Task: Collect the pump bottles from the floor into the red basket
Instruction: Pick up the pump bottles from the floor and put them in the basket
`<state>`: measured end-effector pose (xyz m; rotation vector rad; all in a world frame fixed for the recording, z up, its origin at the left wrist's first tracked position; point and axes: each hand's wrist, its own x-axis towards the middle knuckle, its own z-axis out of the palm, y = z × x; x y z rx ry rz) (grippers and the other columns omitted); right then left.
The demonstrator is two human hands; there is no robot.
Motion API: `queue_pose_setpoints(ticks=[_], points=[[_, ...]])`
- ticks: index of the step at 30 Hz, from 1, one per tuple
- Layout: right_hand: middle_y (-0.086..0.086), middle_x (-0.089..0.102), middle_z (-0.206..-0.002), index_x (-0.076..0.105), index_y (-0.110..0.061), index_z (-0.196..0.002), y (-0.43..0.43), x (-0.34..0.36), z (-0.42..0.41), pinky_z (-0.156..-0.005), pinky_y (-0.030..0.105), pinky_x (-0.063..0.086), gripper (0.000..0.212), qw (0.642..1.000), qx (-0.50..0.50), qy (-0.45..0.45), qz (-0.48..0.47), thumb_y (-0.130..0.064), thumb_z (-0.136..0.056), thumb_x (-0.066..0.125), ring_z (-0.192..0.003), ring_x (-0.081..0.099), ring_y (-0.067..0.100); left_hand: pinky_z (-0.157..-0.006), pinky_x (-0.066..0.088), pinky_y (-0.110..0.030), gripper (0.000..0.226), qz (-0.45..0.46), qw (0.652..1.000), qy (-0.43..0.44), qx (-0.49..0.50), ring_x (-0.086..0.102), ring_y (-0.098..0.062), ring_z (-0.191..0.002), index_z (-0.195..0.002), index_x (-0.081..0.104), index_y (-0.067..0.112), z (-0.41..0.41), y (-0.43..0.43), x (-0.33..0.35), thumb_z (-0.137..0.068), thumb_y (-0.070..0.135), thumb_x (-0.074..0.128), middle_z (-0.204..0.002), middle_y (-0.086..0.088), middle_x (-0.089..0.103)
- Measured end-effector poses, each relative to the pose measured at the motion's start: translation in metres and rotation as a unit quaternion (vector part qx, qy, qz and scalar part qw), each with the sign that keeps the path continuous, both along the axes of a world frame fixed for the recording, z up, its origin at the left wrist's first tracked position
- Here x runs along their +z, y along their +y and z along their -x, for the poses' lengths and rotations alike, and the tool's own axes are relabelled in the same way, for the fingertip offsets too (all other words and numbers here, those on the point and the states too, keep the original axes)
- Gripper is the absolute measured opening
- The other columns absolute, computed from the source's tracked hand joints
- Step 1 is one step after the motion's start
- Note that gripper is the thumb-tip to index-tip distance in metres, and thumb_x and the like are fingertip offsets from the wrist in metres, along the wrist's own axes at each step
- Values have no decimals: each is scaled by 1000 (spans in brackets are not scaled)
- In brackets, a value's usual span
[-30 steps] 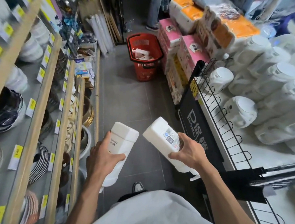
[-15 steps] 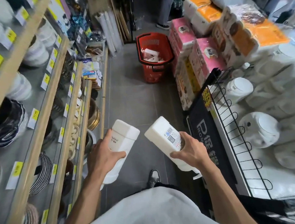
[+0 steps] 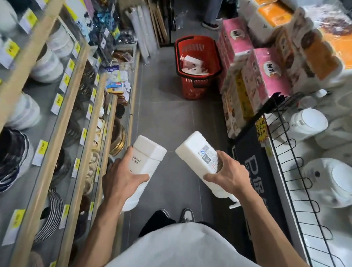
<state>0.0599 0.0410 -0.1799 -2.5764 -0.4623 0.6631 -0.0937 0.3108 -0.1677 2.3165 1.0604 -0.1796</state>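
Note:
My left hand (image 3: 120,181) grips a white pump bottle (image 3: 144,161) with its flat bottom pointing away from me. My right hand (image 3: 226,174) holds a second white pump bottle (image 3: 198,152), label side up, its pump end down by my wrist. Both are held in front of my waist over the grey floor. The red basket (image 3: 218,56) stands on the floor farther down the aisle, slightly right of centre, with white pump bottles (image 3: 190,63) lying inside it.
Shelves of bowls and plates (image 3: 45,64) with yellow price tags line the left. Pink and orange tissue packs (image 3: 267,68) and a black wire rack (image 3: 286,148) of white goods crowd the right. Another person's legs (image 3: 211,20) stand beyond the basket. My shoes (image 3: 185,214) are below.
I have walked down the aisle and the red basket is nearer in view. Both hands still hold their bottles in much the same pose.

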Motion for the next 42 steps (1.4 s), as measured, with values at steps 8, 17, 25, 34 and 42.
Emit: queue_pose_setpoints(ticks=[8, 17, 25, 34, 42], points=[[-18, 66, -106, 48, -39, -123, 58, 4, -45, -81, 37, 54, 71, 999, -26, -14, 22, -61, -60, 73, -93, 67, 15, -76, 55, -43, 97, 28, 1000, -9, 4, 58, -28, -86, -140, 33, 49, -47, 59, -12, -54, 41, 78, -95, 8, 56], [-16, 65, -106, 50, -33, -125, 119, 15, -85, -82, 39, 55, 70, 998, -53, -32, 26, -56, -66, 79, -94, 67, 16, -76, 54, -41, 102, 22, 999, -22, -23, 57, -28, -92, -143, 30, 49, -105, 134, -12, -52, 46, 76, -104, 4, 58], [-16, 61, -95, 52, -32, -124, 145, 15, -126, -80, 35, 55, 67, 997, -75, -17, 32, -53, -67, 80, -88, 66, 17, -78, 48, -40, 99, 13, 999, -12, -34, 56, -28, -101, -145, 26, 51, -150, 164, -10, -62, 41, 80, -114, 5, 57], [-16, 63, -96, 51, -37, -119, 158, 7, -187, -81, 36, 53, 64, 998, -64, -3, 11, -57, -65, 78, -87, 65, 17, -79, 54, -45, 95, 24, 999, -15, -21, 58, -28, -93, -138, 32, 50, -205, 170, -4, -54, 44, 75, -104, 6, 61], [-18, 64, -96, 48, -40, -119, 171, 6, -251, -81, 39, 56, 70, 998, -57, 1, -2, -66, -58, 70, -85, 66, 16, -73, 50, -37, 102, 18, 1000, -24, -2, 58, -26, -93, -147, 28, 49, -252, 180, 0, -58, 42, 78, -105, 7, 61]])
